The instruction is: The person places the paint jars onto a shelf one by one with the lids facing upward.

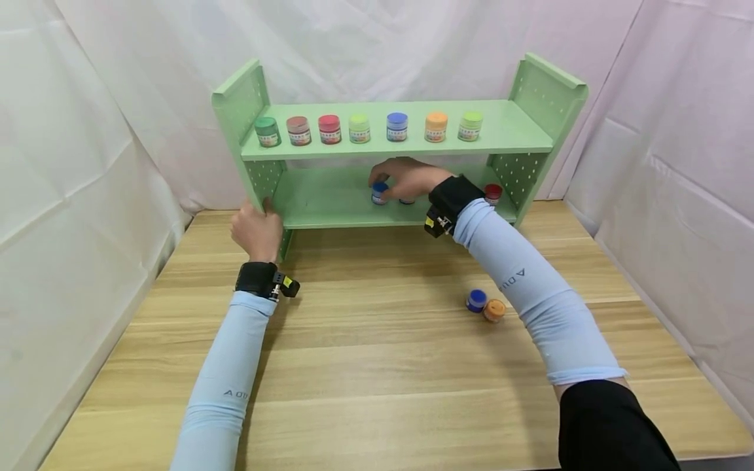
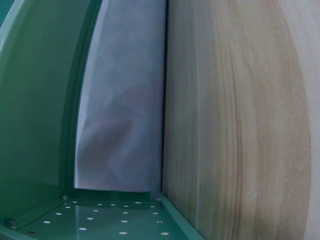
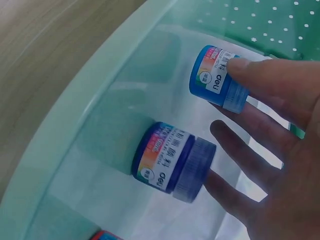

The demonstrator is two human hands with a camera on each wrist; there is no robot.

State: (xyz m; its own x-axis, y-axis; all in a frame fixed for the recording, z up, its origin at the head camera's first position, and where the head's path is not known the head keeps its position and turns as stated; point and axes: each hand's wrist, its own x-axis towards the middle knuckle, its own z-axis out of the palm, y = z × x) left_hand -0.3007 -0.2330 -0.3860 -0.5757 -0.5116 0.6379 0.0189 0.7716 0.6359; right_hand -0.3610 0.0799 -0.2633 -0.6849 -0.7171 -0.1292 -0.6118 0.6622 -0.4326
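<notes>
On the lower level of the green shelf (image 1: 330,190), my right hand (image 1: 409,178) pinches a blue paint jar (image 3: 212,70) between thumb and fingers. That jar stands upright on the board. A dark blue paint jar (image 3: 165,155) stands beside it, largely hidden under the hand in the head view. My left hand (image 1: 257,229) grips the front edge of the shelf's left side panel, near the bottom; the left wrist view shows only the green panel, the wall cloth and the tabletop.
Several coloured paint jars (image 1: 329,129) line the upper level. A red jar (image 1: 493,191) stands at the lower level's right end. On the wooden table (image 1: 353,366) lie a blue-lidded jar (image 1: 476,300) and an orange jar (image 1: 494,310). White cloth (image 1: 389,52) hangs behind.
</notes>
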